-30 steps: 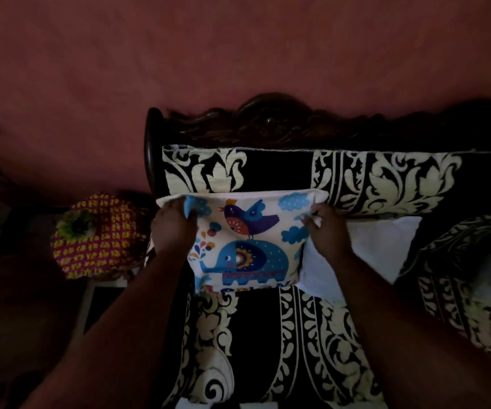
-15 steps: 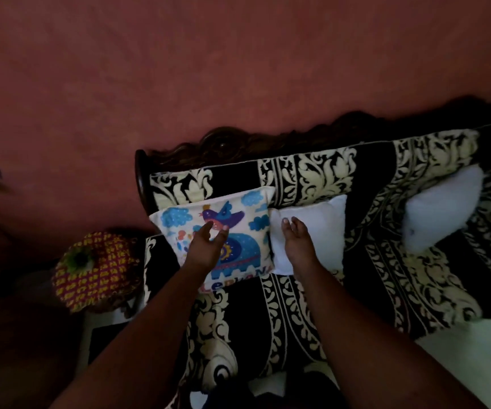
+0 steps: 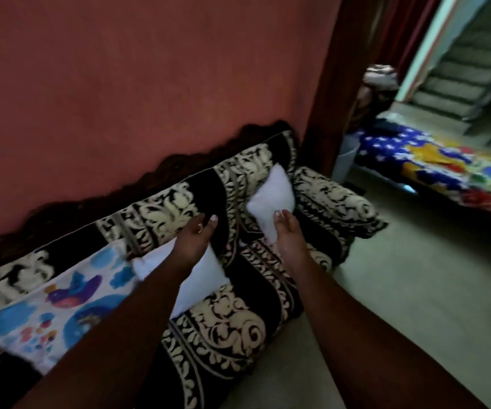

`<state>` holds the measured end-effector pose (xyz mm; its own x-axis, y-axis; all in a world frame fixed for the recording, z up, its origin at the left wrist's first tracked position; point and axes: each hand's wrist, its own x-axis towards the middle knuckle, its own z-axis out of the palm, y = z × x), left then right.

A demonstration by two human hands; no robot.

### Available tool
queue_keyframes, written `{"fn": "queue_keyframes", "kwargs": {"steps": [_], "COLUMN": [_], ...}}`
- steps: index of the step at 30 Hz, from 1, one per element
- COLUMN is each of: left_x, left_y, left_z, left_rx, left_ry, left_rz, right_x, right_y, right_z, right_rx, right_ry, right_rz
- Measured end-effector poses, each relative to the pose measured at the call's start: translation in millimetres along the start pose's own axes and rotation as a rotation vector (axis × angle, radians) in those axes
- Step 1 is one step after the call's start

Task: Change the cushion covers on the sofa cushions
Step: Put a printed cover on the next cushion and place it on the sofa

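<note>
Your forearms reach out over the sofa point(image 3: 226, 326), so work outward along its seat. Nearest you, at the sofa's left end, lies the printed cushion point(image 3: 52, 302), already in its elephant-and-bird cover; leave it. Just beyond it on the seat sits a bare white cushion point(image 3: 197, 278), partly under your left arm. Your left hand point(image 3: 195, 240) hovers above it with fingers straight, its grip loose and empty. Your right hand point(image 3: 285, 231) is likewise relaxed and holds nothing, its fingertips point(image 3: 279, 214) at the lower edge of the second bare white cushion point(image 3: 273, 196), which leans on the sofa's backrest towards its right end. That far cushion looks like your target: take it by two opposite edges with both hands and lift it clear. No spare cover shows here, so find one first
</note>
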<state>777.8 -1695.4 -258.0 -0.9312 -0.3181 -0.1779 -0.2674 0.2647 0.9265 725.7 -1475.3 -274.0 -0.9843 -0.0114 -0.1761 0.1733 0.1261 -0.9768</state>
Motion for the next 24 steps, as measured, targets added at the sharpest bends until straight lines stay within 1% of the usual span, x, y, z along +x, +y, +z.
{"fn": "queue_keyframes", "kwargs": {"steps": [1, 4, 6, 11, 15, 16, 18, 22, 24], "left_x": [-1.2, -9.9, -16.6, -45.6, -57.6, -60.0, -64.4, -62.8, -48.4], "left_y": [21.1, 78.8, 113.3, 195.8, 242.1, 253.2, 272.0, 298.1, 305.9], "left_z": [32.0, 118.6, 174.4, 299.7, 385.2, 406.5, 443.4, 508.6, 545.1], "left_rx": [-0.008, -0.011, -0.024, -0.005, 0.02, 0.019, 0.017, -0.029, -0.034], "left_ry": [-0.048, -0.164, -0.232, -0.428, -0.504, -0.546, -0.631, -0.733, -0.766], "left_rz": [0.013, 0.143, 0.179, 0.303, 0.421, 0.443, 0.465, 0.478, 0.481], "right_x": [-0.4, -0.3, -3.6, -25.5, -45.1, -48.0, -48.9, -34.6, -20.7], "right_y": [-5.4, -18.8, -24.3, -35.4, -44.3, -44.4, -43.3, -36.4, -33.9], "right_z": [-37.4, -139.0, -201.5, -340.4, -424.3, -444.5, -481.2, -546.6, -575.1], "right_rx": [-0.003, -0.021, 0.007, 0.144, 0.115, 0.119, 0.12, 0.077, 0.075], "right_ry": [0.056, 0.238, 0.342, 0.522, 0.667, 0.7, 0.753, 0.85, 0.888], "right_rz": [-0.03, -0.118, -0.142, -0.134, -0.183, -0.195, -0.213, -0.201, -0.192]}}
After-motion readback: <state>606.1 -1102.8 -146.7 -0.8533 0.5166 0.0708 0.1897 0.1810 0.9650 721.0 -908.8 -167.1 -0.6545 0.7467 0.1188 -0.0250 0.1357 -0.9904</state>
